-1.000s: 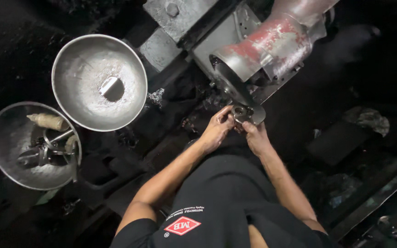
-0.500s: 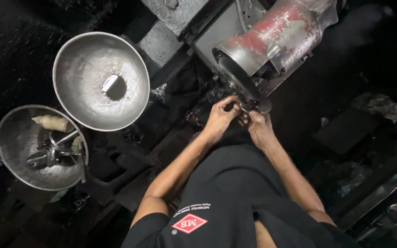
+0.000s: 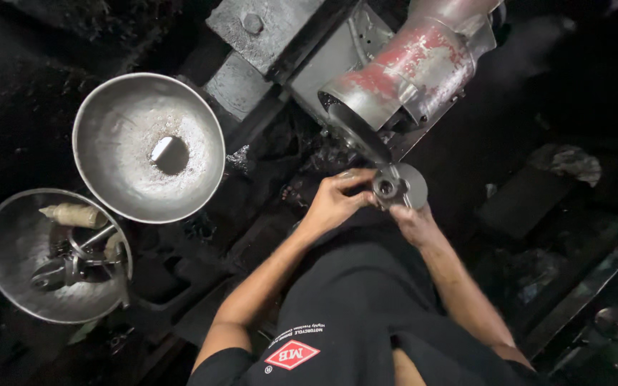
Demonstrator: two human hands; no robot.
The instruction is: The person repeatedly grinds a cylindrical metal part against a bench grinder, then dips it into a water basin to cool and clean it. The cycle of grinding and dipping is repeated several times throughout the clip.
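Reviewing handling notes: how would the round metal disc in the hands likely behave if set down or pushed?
The disc looks like solid grey metal, so probably stiff and heavy for its size. Its round rim could let it roll on edge. Both the left hand and right hand grip it; grimy surroundings hint at slipperiness.

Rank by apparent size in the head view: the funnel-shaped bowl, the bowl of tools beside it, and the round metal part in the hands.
1. Funnel-shaped bowl
2. Bowl of tools, close to it in size
3. Round metal part, clearly smallest

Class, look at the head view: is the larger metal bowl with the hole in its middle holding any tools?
No: the larger metal bowl shows only its bare dusty inside and central hole, while the tools lie in the smaller bowl beside it.
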